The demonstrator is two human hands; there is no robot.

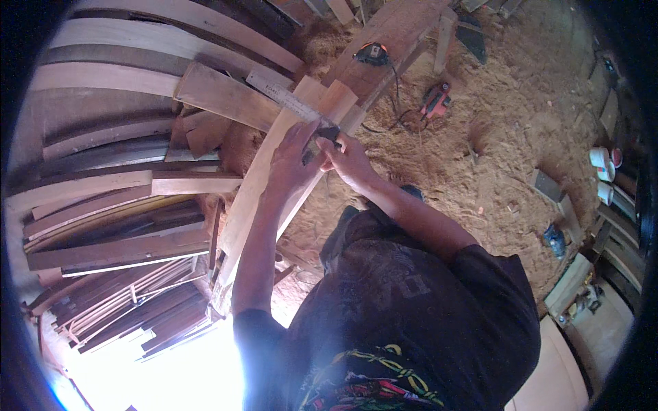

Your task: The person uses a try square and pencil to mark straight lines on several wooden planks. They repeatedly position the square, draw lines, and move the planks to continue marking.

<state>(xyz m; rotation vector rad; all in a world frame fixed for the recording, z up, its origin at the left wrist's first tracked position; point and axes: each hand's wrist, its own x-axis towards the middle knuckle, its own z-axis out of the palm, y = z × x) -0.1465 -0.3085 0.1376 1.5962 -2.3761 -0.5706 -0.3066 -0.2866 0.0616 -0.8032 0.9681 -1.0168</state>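
Observation:
A try square with a pale metal blade (291, 101) and a dark stock (330, 132) lies across a long light-brown board (255, 181). My left hand (296, 156) rests on the board and grips the square near its stock, thumb toward the board's right edge. Closed at that same edge, my right hand (349, 162) has its fingertips on the dark stock. Whether a small marking tool is also between those fingers is hidden. Beneath and beside the board, other timber pieces (340, 100) stick out at its far end.
Stacked planks (123, 72) fill the left side. Ahead, a thick beam (391, 31) bears a dark corded power tool (371, 53). A red power tool (435, 101) lies on the sawdust-covered floor (500, 137). White tubs (599, 157) and a blue tool (554, 241) are at right.

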